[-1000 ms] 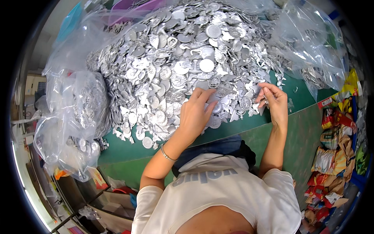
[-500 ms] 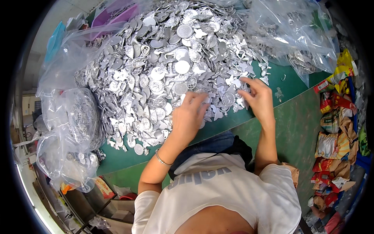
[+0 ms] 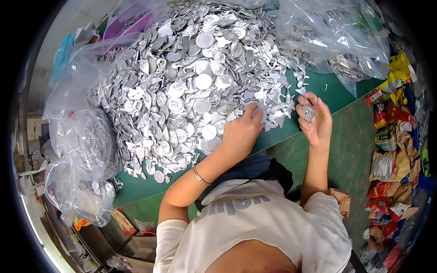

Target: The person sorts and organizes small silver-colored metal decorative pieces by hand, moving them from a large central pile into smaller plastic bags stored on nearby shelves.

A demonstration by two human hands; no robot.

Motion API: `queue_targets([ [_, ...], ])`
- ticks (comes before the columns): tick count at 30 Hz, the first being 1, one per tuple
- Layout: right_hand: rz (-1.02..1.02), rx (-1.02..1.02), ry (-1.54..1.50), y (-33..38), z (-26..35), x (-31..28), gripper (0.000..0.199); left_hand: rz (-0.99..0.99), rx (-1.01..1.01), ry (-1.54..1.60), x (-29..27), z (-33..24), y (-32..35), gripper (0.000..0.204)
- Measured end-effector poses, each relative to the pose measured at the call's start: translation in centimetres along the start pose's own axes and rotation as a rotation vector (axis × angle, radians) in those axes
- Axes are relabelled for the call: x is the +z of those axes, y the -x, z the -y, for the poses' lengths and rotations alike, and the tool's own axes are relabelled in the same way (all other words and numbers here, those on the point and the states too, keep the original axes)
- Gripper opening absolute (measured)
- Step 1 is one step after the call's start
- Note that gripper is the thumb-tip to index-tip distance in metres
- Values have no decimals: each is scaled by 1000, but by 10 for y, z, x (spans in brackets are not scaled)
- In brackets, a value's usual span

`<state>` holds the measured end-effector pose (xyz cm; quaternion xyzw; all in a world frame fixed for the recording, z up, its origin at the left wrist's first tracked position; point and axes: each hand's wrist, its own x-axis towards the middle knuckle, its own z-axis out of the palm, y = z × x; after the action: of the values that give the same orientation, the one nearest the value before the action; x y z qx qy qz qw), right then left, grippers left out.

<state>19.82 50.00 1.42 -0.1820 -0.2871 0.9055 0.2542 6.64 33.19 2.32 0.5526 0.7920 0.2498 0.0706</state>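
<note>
A large heap of silver-coloured flat metal charms [image 3: 177,104], many of them round discs, covers the green table [image 3: 339,102]. At its near right edge, my left hand [image 3: 241,136] reaches in with its fingers bent and drawn together among the pieces. What its fingertips grip is hidden. Off the heap to the right, my right hand [image 3: 321,123] is raised palm up by the table's edge, slightly blurred. Its curled fingers hold a roundish silver charm [image 3: 308,113]. A small hook-shaped piece [image 3: 324,87] lies beyond that hand.
Clear plastic bags of metal pieces stand at the left [image 3: 93,141] and far right [image 3: 337,36]. A purple bin [image 3: 127,27] is at the far left. Beyond the table's right edge lie colourful packets [image 3: 382,166]. A brown paper bag [image 3: 340,202] sits low at right.
My left hand has moved right along the heap's near edge. My right hand has drawn back from the heap, turned palm up and now holds a roundish charm.
</note>
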Motion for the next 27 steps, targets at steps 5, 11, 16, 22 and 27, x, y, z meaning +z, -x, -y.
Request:
queue_targets([
  [5,-78,-321,1445,18,-17,8,23,12,-43,-6,-2,-4,1,32],
  [11,-113,-414,1736,19,-30,19,25,26,-167,-88,1,-11,-27,31],
  [16,-158,-187,1081,13,-11,-7,14,46,-205,-128,2,-11,-36,31],
  [22,-141,-129,-58,5,6,-10,8,-12,-207,-59,10,-8,-41,29],
  [27,126,89,-522,-11,5,-33,10,-66,-145,108,14,-4,-40,21],
])
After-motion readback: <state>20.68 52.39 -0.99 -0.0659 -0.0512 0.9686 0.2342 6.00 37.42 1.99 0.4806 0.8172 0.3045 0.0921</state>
